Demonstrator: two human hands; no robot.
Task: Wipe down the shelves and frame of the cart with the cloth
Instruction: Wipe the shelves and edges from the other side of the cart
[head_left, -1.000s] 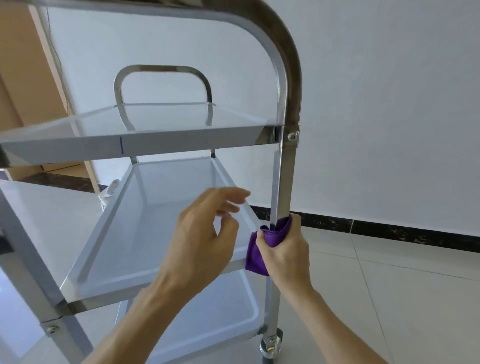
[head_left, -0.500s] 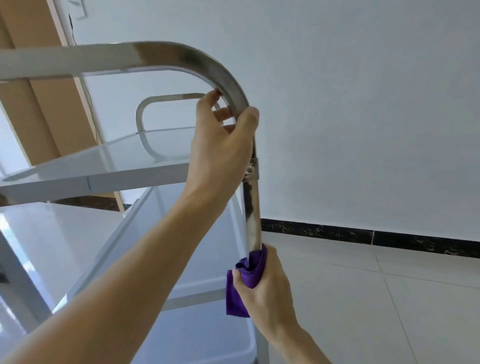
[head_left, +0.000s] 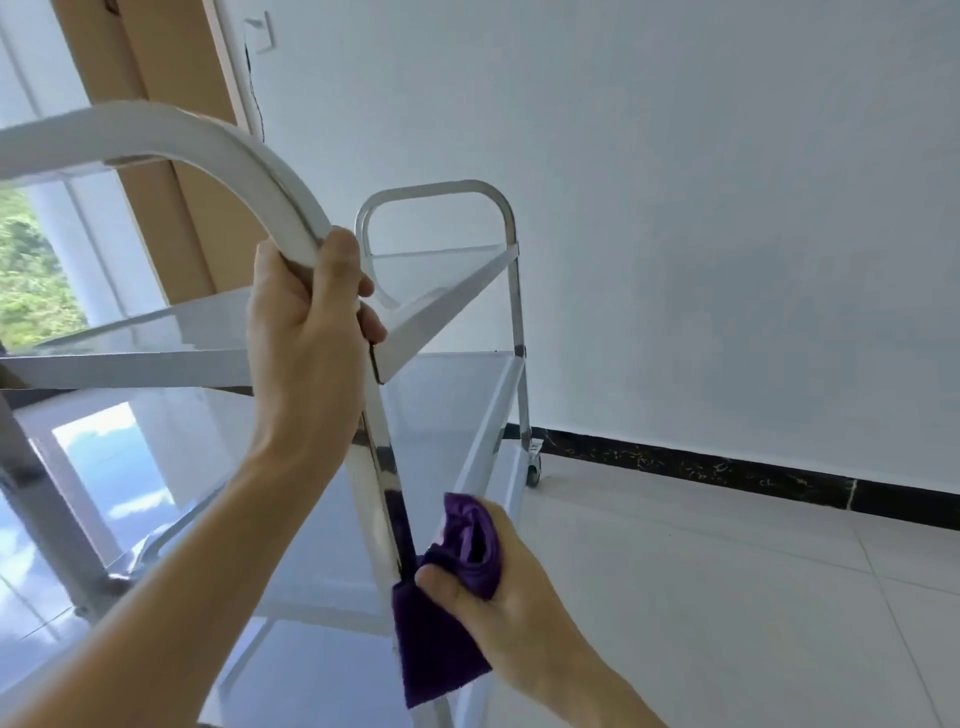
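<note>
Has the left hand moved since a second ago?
Yes. The left hand has gone up from beside the middle shelf and now grips the curved handle at the top of the cart's post.

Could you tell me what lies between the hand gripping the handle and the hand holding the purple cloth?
In the head view, only the cart's bare upright post runs from the left hand down to the purple cloth in the right hand.

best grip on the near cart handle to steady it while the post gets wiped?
Probably where the left hand already holds the near handle: at the curved corner where it bends down into the upright post. Come from the near side, fingers wrapped round the tube. That leaves the lower post free for the purple cloth in the right hand.
</note>
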